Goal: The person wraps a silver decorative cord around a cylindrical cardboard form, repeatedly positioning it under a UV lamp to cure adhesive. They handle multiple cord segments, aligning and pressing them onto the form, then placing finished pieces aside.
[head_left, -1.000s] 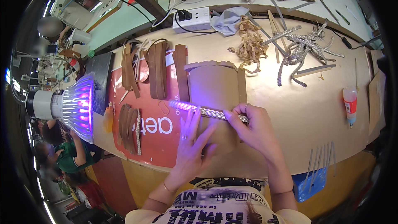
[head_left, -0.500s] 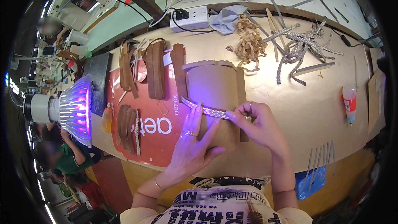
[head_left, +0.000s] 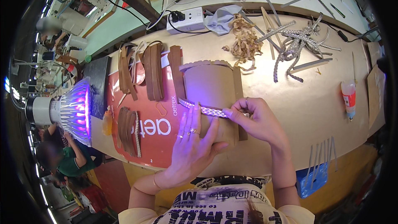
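A pale braided strip (head_left: pixel 212 111), backed by a thin brown edge, lies slantwise across a tan curved form (head_left: pixel 209 84) on the table. My left hand (head_left: pixel 192 145) is open, its outstretched fingertips resting on the left part of the braid, thumb apart. At the braid's right end, my right hand (head_left: pixel 259 120) closes thumb and fingers in a pinch on it. The fingers hide part of that end. Left of the form, a brown strip (head_left: pixel 177 74) lies on a red sheet (head_left: pixel 159 153).
Bundles of brown strips (head_left: pixel 154 72) lie left, near a lit purple lamp (head_left: pixel 76 112) and a small glue bottle (head_left: pixel 107 122). Far right are tangled braided cords (head_left: pixel 300 41) and a red-labelled bottle (head_left: pixel 349 97). A power strip (head_left: pixel 188 20) sits at the back; a blue holder (head_left: pixel 311 182) hangs front right.
Both hands keep their places on the braided strip, with only slight finger shifts. My right thumb and fingers have moved a little left along it. The whole view has shifted slightly.
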`<state>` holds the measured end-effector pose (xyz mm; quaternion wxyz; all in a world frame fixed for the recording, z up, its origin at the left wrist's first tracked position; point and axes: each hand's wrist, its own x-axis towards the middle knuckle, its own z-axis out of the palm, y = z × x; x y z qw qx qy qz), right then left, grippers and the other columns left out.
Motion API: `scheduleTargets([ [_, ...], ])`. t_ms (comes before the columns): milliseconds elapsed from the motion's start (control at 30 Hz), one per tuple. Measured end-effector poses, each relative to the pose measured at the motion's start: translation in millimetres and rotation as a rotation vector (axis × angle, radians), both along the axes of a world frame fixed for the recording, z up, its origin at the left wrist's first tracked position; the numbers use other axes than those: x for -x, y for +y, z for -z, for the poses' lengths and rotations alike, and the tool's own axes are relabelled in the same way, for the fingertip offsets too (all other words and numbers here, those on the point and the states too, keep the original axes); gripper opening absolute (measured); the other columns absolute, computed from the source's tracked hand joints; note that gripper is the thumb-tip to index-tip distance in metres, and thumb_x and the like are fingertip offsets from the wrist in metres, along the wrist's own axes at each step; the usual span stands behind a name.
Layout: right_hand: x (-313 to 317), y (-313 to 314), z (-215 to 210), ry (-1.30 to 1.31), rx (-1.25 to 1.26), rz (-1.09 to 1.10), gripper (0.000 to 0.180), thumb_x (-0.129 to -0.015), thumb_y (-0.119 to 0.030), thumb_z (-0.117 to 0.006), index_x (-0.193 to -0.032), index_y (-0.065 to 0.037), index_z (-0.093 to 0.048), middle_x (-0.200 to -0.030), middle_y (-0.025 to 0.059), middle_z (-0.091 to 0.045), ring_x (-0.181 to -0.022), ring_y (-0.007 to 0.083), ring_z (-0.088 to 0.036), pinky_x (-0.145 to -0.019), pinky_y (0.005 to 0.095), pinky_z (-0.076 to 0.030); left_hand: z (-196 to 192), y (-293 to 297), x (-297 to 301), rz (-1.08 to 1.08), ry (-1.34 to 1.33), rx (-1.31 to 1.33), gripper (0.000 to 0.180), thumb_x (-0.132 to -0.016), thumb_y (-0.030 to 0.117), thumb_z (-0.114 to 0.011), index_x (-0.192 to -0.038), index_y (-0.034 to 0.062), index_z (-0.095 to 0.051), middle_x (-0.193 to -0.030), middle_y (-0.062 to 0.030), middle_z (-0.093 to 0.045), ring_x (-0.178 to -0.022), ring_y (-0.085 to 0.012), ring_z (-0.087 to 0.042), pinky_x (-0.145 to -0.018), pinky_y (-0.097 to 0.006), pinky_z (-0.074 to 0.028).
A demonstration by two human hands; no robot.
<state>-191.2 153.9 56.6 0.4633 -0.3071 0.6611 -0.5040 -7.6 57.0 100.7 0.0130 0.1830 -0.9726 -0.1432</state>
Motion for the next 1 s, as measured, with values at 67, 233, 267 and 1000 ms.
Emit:
scheduleTargets([
  [67,0.3,0.1,0.8,-0.003,0.013,0.003,0.03,-0.089,-0.027,-0.069,-0.084,0.003,-0.067,-0.061,0.0041,-0.059,-0.05,0.0067,-0.049,-0.046,0.0269,-0.039,-0.4,0.7,0.4,0.002,-0.008,0.015,0.066,-0.084,0.047,-0.069,-0.133,0.0064,-0.055,-0.146,-0.0352,-0.031,-0.133,-0.046,-0.039,-0.11,-0.054,-0.034],
  [233,-0.8,2.1,-0.8,-0.139,-0.042,0.003,0.027,-0.091,-0.025,-0.07,-0.084,0.001,-0.068,-0.072,-0.0025,-0.062,-0.07,0.0031,-0.051,-0.063,0.0229,-0.042,1.0,0.6,0.1,0.01,-0.008,0.046,0.064,-0.084,0.046,-0.069,-0.132,0.0058,-0.056,-0.146,-0.0348,-0.031,-0.133,-0.0461,-0.039,-0.11,-0.054,-0.034],
  [267,-1.3,2.3,-1.8,-0.125,-0.012,0.012,0.026,-0.091,-0.024,-0.07,-0.084,0.001,-0.068,-0.072,-0.0023,-0.062,-0.07,0.0034,-0.051,-0.064,0.0232,-0.042,1.3,0.6,0.0,0.018,-0.013,0.053,0.063,-0.084,0.045,-0.07,-0.132,0.0058,-0.056,-0.145,-0.0348,-0.032,-0.133,-0.046,-0.039,-0.11,-0.054,-0.034],
  [1000,-10.8,6.7,0.7,0.044,0.071,0.085,0.022,-0.088,-0.022,-0.073,-0.084,-0.001,-0.067,-0.066,0.0019,-0.061,-0.059,0.0079,-0.053,-0.057,0.0269,-0.043,1.1,-0.3,-2.2,0.027,0.0,0.003,0.065,-0.084,0.04,-0.072,-0.135,0.0055,-0.051,-0.146,-0.0359,-0.03,-0.132,-0.0492,-0.039,-0.11,-0.056,-0.033],
])
